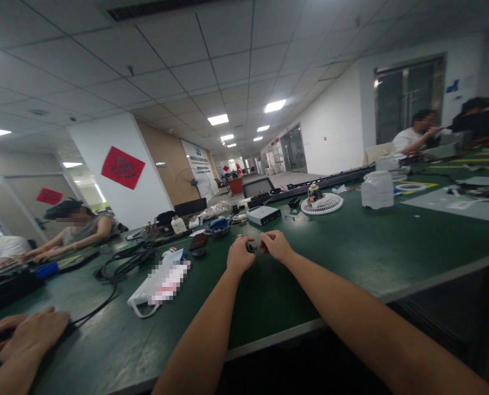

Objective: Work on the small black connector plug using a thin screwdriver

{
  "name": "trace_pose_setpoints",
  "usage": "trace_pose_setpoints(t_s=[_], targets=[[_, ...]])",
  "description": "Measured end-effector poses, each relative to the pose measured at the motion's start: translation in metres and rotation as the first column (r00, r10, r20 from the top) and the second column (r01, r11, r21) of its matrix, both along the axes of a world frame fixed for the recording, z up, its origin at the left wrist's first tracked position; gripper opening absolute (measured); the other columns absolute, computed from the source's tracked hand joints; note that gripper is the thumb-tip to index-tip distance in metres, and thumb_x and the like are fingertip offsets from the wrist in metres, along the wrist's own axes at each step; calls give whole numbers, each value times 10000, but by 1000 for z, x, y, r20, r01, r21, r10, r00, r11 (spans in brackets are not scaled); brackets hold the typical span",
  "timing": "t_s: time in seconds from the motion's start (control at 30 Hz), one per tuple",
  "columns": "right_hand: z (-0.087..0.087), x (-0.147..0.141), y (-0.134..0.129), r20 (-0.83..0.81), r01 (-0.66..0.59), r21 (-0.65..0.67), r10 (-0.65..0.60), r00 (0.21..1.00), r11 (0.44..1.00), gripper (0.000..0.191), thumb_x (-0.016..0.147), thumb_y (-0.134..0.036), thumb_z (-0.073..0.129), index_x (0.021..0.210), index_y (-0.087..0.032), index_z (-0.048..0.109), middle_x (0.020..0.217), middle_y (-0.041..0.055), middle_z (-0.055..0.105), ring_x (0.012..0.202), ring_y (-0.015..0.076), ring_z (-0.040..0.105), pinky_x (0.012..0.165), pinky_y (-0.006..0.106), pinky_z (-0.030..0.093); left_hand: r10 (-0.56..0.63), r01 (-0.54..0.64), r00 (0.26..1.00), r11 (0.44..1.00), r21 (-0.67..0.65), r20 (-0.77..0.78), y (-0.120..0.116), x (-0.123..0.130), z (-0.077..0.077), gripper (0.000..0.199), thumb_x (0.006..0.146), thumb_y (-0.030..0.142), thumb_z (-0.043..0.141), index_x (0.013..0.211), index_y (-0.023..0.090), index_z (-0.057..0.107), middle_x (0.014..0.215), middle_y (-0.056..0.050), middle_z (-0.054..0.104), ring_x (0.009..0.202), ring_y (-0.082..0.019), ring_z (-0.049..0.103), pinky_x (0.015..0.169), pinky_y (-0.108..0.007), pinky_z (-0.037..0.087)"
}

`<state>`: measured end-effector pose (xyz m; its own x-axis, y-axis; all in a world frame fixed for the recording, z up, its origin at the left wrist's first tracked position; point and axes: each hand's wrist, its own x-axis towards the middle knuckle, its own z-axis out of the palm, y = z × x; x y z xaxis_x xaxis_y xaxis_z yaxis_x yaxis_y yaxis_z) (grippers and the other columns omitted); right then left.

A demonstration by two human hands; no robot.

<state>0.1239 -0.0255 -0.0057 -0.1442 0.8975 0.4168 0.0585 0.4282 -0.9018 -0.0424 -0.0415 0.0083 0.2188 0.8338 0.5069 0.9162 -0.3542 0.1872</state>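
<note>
Above the green table (277,302), my left hand (241,255) is closed around a small dark part (250,248), too small to name. Just to its right, my right hand (276,246) has its fingers pinched together, pointing at the dark part; whatever they hold is hidden. A small gap separates the two hands. Beyond them lies a flat silver-grey metal box (264,215) with a dark front. Further right is a round white fan grille (321,203) with a motor-like piece on top.
At lower left, another person's hands (34,334) rest on the table beside black cables (124,263). A white bag (157,288) lies left of my arms. A blue coil in a bowl (218,226) sits behind. To the right stands a white wrapped block (376,190). Other people sit around the table.
</note>
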Motion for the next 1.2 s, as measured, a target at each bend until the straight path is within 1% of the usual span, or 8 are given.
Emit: trace_pose_setpoints(t_s=[0.3, 0.5, 0.63, 0.73, 0.83, 0.9, 1.0, 1.2], targets=[[5, -3, -4, 20, -63, -42, 64, 998, 997, 243, 1000, -362, 606, 1059, -134, 666, 936, 32, 700, 720, 141, 675, 641, 295, 581, -32, 31, 999, 998, -54, -16, -3, 2, 2, 292, 977, 341, 628, 1206, 159, 628, 1196, -92, 649, 1026, -227, 654, 890, -436, 565], [4, -5, -7, 45, -62, -51, 64, 997, 997, 241, 999, -353, 608, 1096, -138, 660, 982, 44, 700, 761, 152, 684, 669, 314, 590, -22, 20, 1000, 995, -96, -14, -3, 2, 2, 293, 975, 340, 630, 1208, 162, 628, 1219, -95, 641, 1052, -233, 646, 911, -446, 555], [5, -5, -8, 64, 20, -14, -19, 998, 1000, 245, 996, -354, 612, 1103, -139, 662, 1008, 50, 702, 799, 166, 692, 705, 335, 595, 0, -1, 1000, 993, -115, -6, -3, 1, 1, 303, 974, 339, 631, 1220, 162, 625, 1223, -97, 642, 1062, -238, 647, 918, -454, 554], [7, 0, -3, 83, 155, 15, -156, 984, 988, 259, 997, -361, 607, 1131, -145, 658, 1061, 62, 701, 869, 187, 696, 772, 375, 593, 8, -8, 1000, 992, -123, 3, -2, 1, 1, 309, 977, 336, 629, 1234, 166, 622, 1243, -101, 637, 1082, -243, 643, 933, -462, 550], [7, 12, 5, 131, 323, 9, -321, 938, 946, 279, 1005, -374, 589, 1184, -167, 647, 1153, 83, 688, 967, 211, 688, 852, 418, 577, 13, -12, 1000, 991, -131, 13, -2, 1, 1, 311, 978, 335, 628, 1238, 166, 622, 1253, -103, 636, 1095, -246, 641, 944, -468, 547], [5, 20, 10, 196, 405, -15, -394, 898, 914, 288, 1004, -373, 590, 1205, -173, 640, 1197, 92, 675, 1013, 224, 678, 884, 439, 565, 16, -13, 1000, 990, -138, 17, -1, 0, 0, 312, 977, 335, 629, 1239, 164, 621, 1255, -104, 636, 1101, -248, 641, 947, -472, 545], [-3, 28, 15, 321, 433, -42, -398, 860, 901, 264, 991, -347, 614, 1186, -172, 649, 1200, 90, 672, 1016, 225, 675, 883, 438, 565, 13, -10, 1000, 989, -149, 21, 0, 0, -1, 313, 978, 335, 628, 1240, 164, 622, 1253, -103, 638, 1097, -247, 643, 947, -472, 546], [-15, 23, 15, 480, 350, -3, -306, 822, 937, 235, 979, -318, 637, 1164, -175, 658, 1180, 80, 677, 1000, 218, 678, 866, 420, 572, 3, 2, 1000, 985, -170, 27, 1, -1, -2, 315, 979, 335, 627, 1244, 165, 620, 1255, -103, 639, 1096, -247, 645, 945, -470, 548]])
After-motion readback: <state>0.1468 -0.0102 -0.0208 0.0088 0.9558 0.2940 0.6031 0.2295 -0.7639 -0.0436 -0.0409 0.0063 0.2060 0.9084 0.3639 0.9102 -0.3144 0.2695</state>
